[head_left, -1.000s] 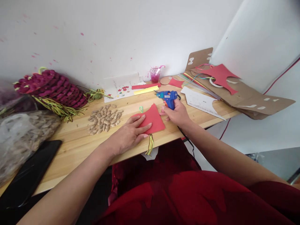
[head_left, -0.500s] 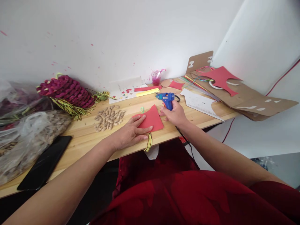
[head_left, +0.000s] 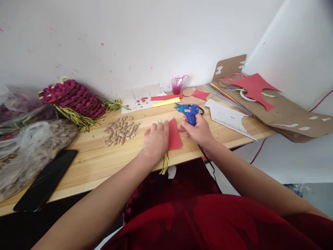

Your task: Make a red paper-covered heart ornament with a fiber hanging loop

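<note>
My left hand [head_left: 156, 140] rests over a piece of red paper [head_left: 175, 136] at the front of the table, covering its left part. Its fingers lie close together, pointing away from me. A small green loop [head_left: 159, 121] shows just beyond the fingertips, and a yellow-green tassel [head_left: 164, 164] hangs below the paper over the table edge. In my right hand [head_left: 199, 131] is a blue hot glue gun [head_left: 189, 111], held by its handle with the nozzle pointing left, beyond the red paper. Its black cord trails down past the edge.
Peanuts [head_left: 121, 131] lie heaped on the wooden table [head_left: 101, 163], left of my hands. Further left are a black phone [head_left: 45, 180], a plastic bag [head_left: 49, 146] and magenta peanut decorations [head_left: 74, 97]. A pink cup [head_left: 177, 85], white card [head_left: 230, 118] and cardboard [head_left: 291, 118] lie behind and right.
My left hand has turned and shifted right over the red paper, its spread fingers now close together. The right hand still holds the glue gun, and the view has shifted slightly.
</note>
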A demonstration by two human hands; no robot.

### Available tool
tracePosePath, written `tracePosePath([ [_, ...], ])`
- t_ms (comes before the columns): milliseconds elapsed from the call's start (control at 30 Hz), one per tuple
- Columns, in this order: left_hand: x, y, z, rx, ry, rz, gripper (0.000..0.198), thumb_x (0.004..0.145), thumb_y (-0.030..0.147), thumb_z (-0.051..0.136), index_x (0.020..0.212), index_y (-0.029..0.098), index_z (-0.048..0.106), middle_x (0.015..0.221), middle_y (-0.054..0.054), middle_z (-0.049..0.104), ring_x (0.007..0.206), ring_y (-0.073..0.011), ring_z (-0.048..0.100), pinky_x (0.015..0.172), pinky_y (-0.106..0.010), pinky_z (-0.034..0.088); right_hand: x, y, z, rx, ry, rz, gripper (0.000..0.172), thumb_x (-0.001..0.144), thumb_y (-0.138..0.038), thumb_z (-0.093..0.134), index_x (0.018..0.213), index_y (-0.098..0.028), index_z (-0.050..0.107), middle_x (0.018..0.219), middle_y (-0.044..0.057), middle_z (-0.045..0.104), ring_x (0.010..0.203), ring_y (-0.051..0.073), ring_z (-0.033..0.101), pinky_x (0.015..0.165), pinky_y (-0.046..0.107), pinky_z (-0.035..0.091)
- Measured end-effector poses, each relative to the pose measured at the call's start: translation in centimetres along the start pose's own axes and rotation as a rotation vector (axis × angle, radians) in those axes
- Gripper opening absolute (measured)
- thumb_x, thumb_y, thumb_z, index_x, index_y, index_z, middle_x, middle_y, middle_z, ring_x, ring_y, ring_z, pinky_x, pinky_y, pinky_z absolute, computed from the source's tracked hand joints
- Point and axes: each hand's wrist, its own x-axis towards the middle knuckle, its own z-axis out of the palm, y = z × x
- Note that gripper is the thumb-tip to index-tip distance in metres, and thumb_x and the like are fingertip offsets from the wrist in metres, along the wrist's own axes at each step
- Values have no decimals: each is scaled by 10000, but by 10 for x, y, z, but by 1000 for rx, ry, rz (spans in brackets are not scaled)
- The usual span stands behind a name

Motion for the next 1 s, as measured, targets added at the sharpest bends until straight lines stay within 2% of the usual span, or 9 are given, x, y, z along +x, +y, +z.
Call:
tracePosePath([
  [100, 4, 10, -2, 91, -26, 37, 462, 954, 101, 343, 1403, 123, 449, 1160, -173, 605, 1073, -305, 553, 745, -392, 537, 0, 0, -2, 8, 7, -6, 353, 754, -330, 728, 1062, -234, 586, 964, 50, 704, 785, 251, 760, 423, 240, 554],
  [233, 7, 8, -2, 130, -43, 90, 460, 943, 109, 373, 1397, 91, 443, 1129, -182, 596, 1073, -315, 547, 713, -397, 532, -3, -4, -2, 162, 89, -71, 341, 787, -392, 707, 1041, -236, 540, 846, 8, 682, 803, 237, 759, 468, 238, 567],
  [300, 8, 7, -2, 145, -43, 94, 489, 947, 112, 369, 1433, 82, 403, 1122, -180, 598, 1065, -319, 552, 703, -405, 532, -8, -6, 1, 265, 34, -54, 346, 808, -428, 687, 1038, -242, 509, 779, -21, 666, 786, 217, 756, 516, 248, 585],
  [367, 7, 7, -2, 152, -34, 85, 495, 952, 118, 366, 1446, 81, 385, 1113, -169, 602, 1042, -311, 562, 690, -397, 532, -12, -6, 5, 343, -67, 31, 333, 817, -433, 679, 1012, -239, 492, 740, -41, 655, 743, 196, 751, 576, 279, 611],
  [433, 7, 8, -3, 151, -15, 59, 470, 961, 125, 355, 1428, 88, 402, 1104, -155, 605, 1022, -299, 571, 685, -384, 534, -16, -4, 10, 391, -121, 101, 318, 823, -413, 680, 1001, -236, 484, 736, -51, 651, 719, 179, 743, 647, 325, 634],
  [567, 10, 11, -1, 149, 10, -14, 440, 976, 145, 332, 1405, 95, 414, 1079, -143, 609, 1009, -299, 587, 663, -377, 546, -17, 1, 15, 369, -140, 102, 331, 808, -375, 702, 1037, -242, 503, 763, -49, 646, 757, 177, 732, 731, 390, 649],
  [700, 19, 11, 3, 142, 19, -91, 403, 977, 150, 332, 1365, 114, 435, 1068, -136, 613, 1004, -295, 600, 664, -368, 555, -16, 4, 14, 333, -158, 97, 341, 806, -371, 698, 1063, -248, 509, 809, -40, 637, 755, 180, 728, 765, 428, 650],
  [867, 32, 6, 6, 90, -17, -195, 274, 980, 160, 335, 1190, 146, 510, 1066, -128, 624, 1000, -280, 621, 729, -382, 570, -15, 4, 13, 307, -179, 88, 357, 832, -365, 678, 1122, -250, 504, 877, -21, 640, 766, 181, 738, 791, 421, 648],
  [1000, 43, 5, 6, 37, -58, -294, 278, 981, 142, 312, 1191, 160, 494, 1110, -131, 627, 1029, -259, 645, 765, -358, 576, -15, 4, 13, 286, -186, 86, 343, 851, -356, 658, 1135, -250, 496, 908, -10, 643, 762, 179, 744, 769, 396, 651],
])
